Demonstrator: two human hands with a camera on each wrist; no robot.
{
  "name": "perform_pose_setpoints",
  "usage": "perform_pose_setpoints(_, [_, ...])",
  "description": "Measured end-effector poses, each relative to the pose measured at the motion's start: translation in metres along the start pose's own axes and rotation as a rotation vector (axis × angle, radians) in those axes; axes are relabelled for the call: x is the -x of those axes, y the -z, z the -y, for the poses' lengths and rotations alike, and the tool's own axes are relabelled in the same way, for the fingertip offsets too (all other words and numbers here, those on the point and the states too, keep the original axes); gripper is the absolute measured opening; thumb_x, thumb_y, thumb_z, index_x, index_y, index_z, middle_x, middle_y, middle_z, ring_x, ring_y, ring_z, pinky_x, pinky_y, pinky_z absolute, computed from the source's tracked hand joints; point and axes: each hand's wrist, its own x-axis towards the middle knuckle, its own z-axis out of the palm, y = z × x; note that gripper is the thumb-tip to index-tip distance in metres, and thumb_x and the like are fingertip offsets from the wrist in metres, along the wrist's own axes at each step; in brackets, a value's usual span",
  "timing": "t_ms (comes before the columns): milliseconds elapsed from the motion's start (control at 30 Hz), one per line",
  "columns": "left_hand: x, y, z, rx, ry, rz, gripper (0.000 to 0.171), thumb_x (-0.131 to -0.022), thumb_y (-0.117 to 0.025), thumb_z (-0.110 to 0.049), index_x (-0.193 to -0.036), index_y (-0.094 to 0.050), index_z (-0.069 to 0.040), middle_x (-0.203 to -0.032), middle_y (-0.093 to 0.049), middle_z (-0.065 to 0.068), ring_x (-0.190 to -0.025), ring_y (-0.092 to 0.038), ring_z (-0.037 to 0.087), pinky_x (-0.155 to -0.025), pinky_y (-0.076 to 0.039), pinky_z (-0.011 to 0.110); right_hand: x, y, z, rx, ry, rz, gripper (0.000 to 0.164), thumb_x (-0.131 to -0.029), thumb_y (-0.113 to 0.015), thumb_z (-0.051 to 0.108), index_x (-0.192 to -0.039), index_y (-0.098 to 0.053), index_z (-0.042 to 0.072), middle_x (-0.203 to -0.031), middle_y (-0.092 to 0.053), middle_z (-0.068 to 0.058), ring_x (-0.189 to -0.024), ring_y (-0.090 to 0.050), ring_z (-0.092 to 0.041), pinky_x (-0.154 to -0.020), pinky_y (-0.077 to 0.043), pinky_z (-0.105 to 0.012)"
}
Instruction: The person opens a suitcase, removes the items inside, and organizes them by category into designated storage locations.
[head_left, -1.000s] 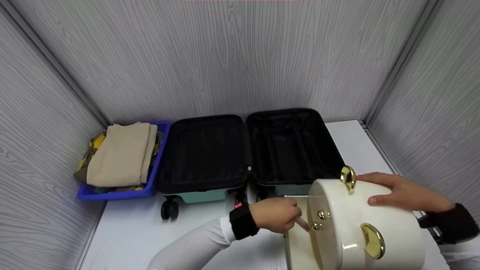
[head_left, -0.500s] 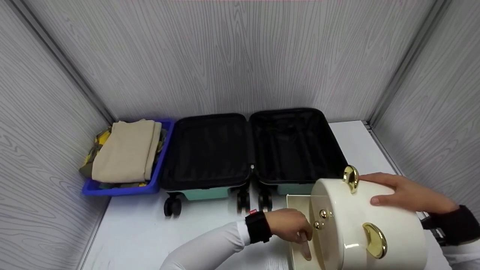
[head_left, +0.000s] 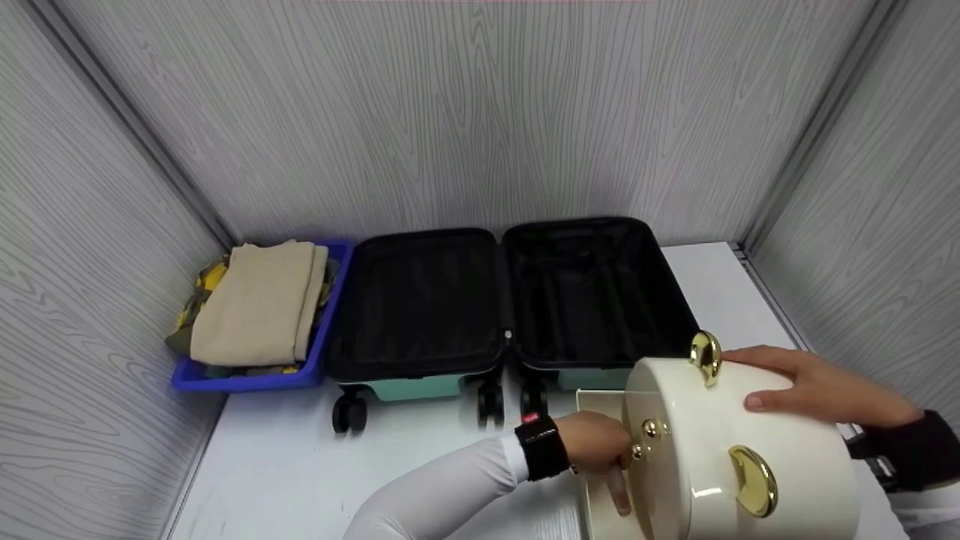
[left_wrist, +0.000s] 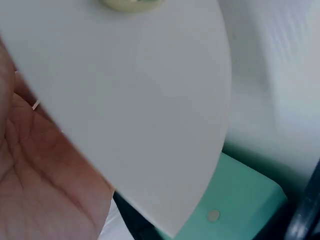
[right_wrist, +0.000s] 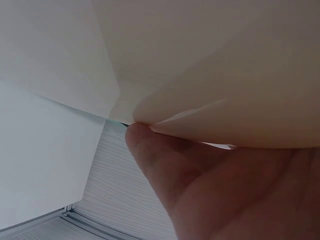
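A cream rounded box with gold crescent handles and gold ball knobs lies at the lower right in the head view. Its drawer stands pulled out to the left. My left hand reaches into the drawer, one finger stretched downward and the others partly hidden. The left wrist view shows the curved drawer front before my palm. On top of the box rests my right hand, thumb toward me; from the right wrist it appears against the box's curved surface.
An open suitcase, black inside with a mint-green shell and black wheels, lies behind the hands. At left, a blue basket holds a folded beige cloth over patterned fabric. Wood-grain panels enclose the white table.
My left hand has moved right and deeper into the drawer, its pointing finger now lower. The right hand stays on the box. The head view has shifted slightly.
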Motion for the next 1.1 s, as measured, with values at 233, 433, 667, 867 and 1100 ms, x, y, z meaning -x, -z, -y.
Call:
perform_pose_setpoints(233, [-0.004,-0.008,-0.001,-0.133,0.031,-0.026,0.034,-0.091,-0.086,-0.037,-0.068,-0.065,-0.023,-0.072,-0.062,-0.014,-0.062,-0.049,0.006,-0.054,-0.04,0.022,-0.001,-0.001,0.001,0.018,-0.015,0.003,0.058,-0.096,-0.081,0.01,-0.151,-0.065,0.017,-0.137,-0.064,0.029,-0.114,-0.059,0.008,-0.085,-0.055,-0.019])
perform_pose_setpoints(433, [0.016,-0.005,0.01,-0.09,-0.041,-0.193,0.012,-0.096,-0.081,-0.031,-0.106,-0.084,-0.024,-0.103,-0.081,-0.013,-0.087,-0.071,0.004,-0.076,-0.054,0.019,-0.001,-0.001,0.0,0.005,-0.016,0.012,0.058,-0.097,-0.08,0.01,-0.152,-0.064,0.016,-0.138,-0.062,0.032,-0.114,-0.059,0.008,-0.084,-0.056,-0.02])
perform_pose_setpoints(667, [0.062,-0.009,0.034,-0.043,0.056,-0.445,0.015,-0.102,-0.074,-0.024,-0.115,-0.078,-0.019,-0.114,-0.076,-0.006,-0.105,-0.07,0.011,-0.092,-0.055,0.024,-0.001,0.0,0.0,0.018,-0.012,0.006,0.058,-0.097,-0.08,0.01,-0.153,-0.064,0.017,-0.139,-0.062,0.033,-0.115,-0.058,0.009,-0.086,-0.055,-0.018])
perform_pose_setpoints(867, [0.09,-0.021,0.04,0.048,0.162,-0.318,0.024,-0.096,-0.079,-0.037,-0.112,-0.077,-0.019,-0.102,-0.076,-0.009,-0.09,-0.069,0.005,-0.074,-0.055,0.021,0.0,0.002,0.0,0.026,-0.016,-0.004,0.058,-0.096,-0.081,0.01,-0.152,-0.064,0.015,-0.138,-0.063,0.03,-0.113,-0.06,0.008,-0.086,-0.054,-0.018])
perform_pose_setpoints(1100, [0.085,-0.041,0.03,0.085,0.146,-0.248,0.035,-0.095,-0.078,-0.055,-0.108,-0.077,-0.023,-0.097,-0.073,-0.011,-0.081,-0.062,-0.002,-0.066,-0.047,0.018,0.0,0.005,-0.003,0.041,-0.045,-0.002,0.058,-0.097,-0.08,0.012,-0.152,-0.064,0.017,-0.138,-0.061,0.034,-0.114,-0.058,0.009,-0.085,-0.056,-0.02])
